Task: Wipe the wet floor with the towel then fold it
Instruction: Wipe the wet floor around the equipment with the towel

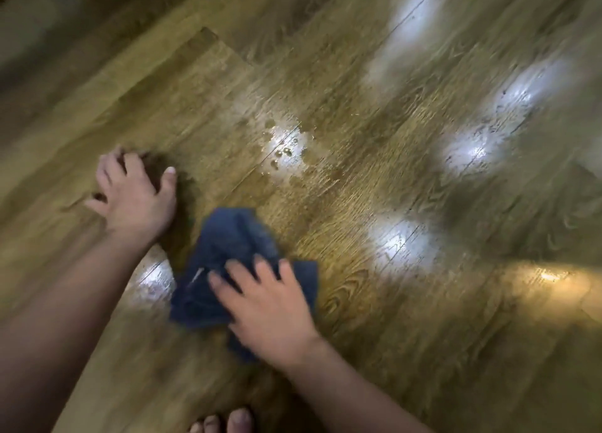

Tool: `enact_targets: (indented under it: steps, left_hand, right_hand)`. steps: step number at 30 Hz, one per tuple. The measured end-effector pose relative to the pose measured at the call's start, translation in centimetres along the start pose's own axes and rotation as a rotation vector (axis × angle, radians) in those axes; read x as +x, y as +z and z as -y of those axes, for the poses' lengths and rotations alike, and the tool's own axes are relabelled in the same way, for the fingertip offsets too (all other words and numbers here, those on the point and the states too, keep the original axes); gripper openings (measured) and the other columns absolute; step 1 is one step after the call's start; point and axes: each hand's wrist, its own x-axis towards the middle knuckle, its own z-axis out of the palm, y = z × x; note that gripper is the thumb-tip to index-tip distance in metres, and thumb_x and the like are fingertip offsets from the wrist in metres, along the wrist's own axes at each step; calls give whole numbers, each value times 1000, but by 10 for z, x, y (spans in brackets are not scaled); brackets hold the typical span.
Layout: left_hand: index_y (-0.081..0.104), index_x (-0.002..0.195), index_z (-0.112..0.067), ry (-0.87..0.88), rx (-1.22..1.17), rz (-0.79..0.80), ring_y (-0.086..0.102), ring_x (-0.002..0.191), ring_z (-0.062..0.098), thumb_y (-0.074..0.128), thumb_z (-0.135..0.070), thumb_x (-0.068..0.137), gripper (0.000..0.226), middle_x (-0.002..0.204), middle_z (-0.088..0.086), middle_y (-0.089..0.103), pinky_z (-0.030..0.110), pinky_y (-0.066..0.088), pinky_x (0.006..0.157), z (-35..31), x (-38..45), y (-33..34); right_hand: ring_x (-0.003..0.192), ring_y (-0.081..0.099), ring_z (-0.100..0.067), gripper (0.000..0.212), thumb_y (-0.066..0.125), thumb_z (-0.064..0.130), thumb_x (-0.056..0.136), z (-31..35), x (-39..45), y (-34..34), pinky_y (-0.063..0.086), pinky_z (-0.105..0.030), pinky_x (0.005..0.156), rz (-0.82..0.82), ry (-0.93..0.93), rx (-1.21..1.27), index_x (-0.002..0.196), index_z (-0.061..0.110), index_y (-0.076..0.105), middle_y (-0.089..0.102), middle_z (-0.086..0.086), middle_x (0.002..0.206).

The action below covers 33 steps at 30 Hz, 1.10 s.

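A wood-grain floor (358, 204) glistens with droplets (283, 149) well beyond the fingertips. The crumpled blue towel (224, 263) lies flat beneath the right hand (270, 305), fingers spread straight to press it down for wiping. The left hand (133, 191), fingers splayed on the boards, apparently braces the person.

Both bare forearms reach forward and down. The left hand (135, 191) is spread, fingers bent at the tips (blurred); the right hand (267, 305) lies flat with straight, splayed fingers.
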Motion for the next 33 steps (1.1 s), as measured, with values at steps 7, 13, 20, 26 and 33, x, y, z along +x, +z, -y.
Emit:
enact_targets:
  steps: [7, 13, 20, 26, 33]
  left_hand:
    - [43, 140, -18, -158, 40, 42, 16, 147, 31, 45, -51, 97, 54, 159, 10, 22, 67, 17, 110, 55, -28, -15]
    - [42, 141, -21, -111, 25, 114, 25, 144, 31, 42, -51, 98, 53, 159, 5, 26, 61, 23, 109, 72, -41, -17]
    - [38, 147, -24, -90, -184, 154, 20, 150, 26, 37, -48, 102, 51, 162, 0, 26, 68, 13, 112, 91, -39, -20]
    - [47, 142, -26, -90, -346, 121, 17, 152, 14, 40, -48, 101, 47, 160, -6, 34, 54, 8, 120, 104, -39, -16]
    - [47, 144, -23, 73, -312, 208, 12, 152, 17, 42, -36, 105, 42, 162, -3, 27, 44, 11, 124, 126, -46, -14]
  right_hand:
    - [114, 43, -41, 75, 53, 51, 73, -183, -59, -37, 41, -60, 95, -120, 708, -11, 144, 28, 46, 45, -6, 133]
    - [125, 37, -50, 60, 68, 32, 82, -175, -27, -37, 25, -68, 106, -210, 1120, 55, 138, 22, 48, 42, -20, 133]
    - [119, 45, -40, 78, 74, 39, 77, 11, 46, -11, 33, -55, 96, -73, 758, 14, 147, 31, 42, 46, -10, 140]
    - [124, 41, -35, 56, 67, 44, 80, 163, 63, 22, 28, -51, 99, 144, -130, 22, 133, 35, 54, 49, -1, 132]
    - [109, 50, -30, 77, 73, 50, 71, 29, 45, 3, 38, -45, 86, 39, -63, 34, 142, 32, 49, 53, 1, 133]
